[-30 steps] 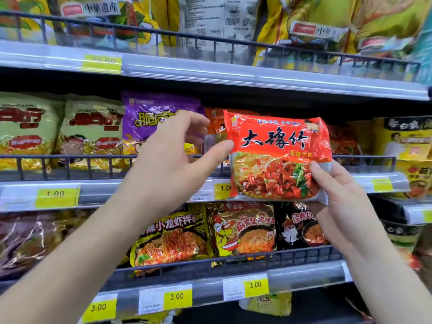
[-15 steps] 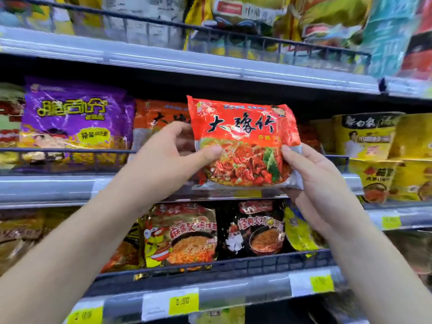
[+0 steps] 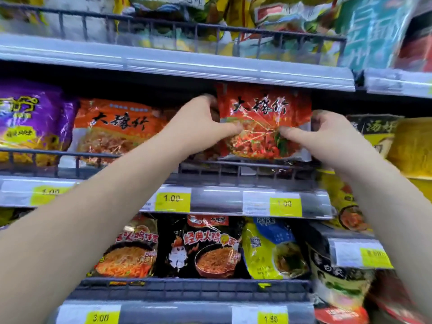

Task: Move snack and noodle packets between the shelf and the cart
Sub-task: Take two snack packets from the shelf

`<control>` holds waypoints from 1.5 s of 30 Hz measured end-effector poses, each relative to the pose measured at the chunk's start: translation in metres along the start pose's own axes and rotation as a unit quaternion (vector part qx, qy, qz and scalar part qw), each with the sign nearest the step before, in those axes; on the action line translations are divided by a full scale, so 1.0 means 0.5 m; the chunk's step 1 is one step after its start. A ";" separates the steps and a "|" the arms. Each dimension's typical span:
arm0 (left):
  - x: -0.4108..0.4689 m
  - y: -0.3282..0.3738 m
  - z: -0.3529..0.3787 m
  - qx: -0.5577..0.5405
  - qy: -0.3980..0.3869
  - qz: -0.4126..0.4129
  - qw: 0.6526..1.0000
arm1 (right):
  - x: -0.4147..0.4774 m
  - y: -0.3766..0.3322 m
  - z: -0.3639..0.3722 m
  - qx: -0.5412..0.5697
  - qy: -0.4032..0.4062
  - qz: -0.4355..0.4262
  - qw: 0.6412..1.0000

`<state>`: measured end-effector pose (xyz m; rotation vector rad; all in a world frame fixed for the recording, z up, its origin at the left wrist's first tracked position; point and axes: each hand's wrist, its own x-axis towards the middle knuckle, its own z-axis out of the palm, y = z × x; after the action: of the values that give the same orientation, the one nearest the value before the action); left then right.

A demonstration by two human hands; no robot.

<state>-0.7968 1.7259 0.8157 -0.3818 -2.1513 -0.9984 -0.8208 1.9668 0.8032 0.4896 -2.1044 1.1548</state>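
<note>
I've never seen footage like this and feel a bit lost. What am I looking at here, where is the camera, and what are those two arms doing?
There is no machine here: these are a person's bare arms. The camera sits on the person's head, looking forward at a shop shelf, so you see roughly what they see. The left hand and the right hand together hold a red noodle packet by its sides, just above the dark wire rail of the middle shelf. Beside it stand an orange packet and a purple packet. Yellow price tags run along the shelf edge. The lower shelf holds more packets, among them a black packet.
</note>
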 end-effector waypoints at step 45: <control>-0.110 0.007 -0.055 0.060 0.034 0.056 0.996 | -0.054 -0.059 0.052 -0.178 0.039 -0.151 0.972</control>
<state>-0.7430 1.7092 0.7901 -0.4001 -2.0917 -0.8033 -0.7940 1.9291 0.7917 0.5588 -2.0222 0.5991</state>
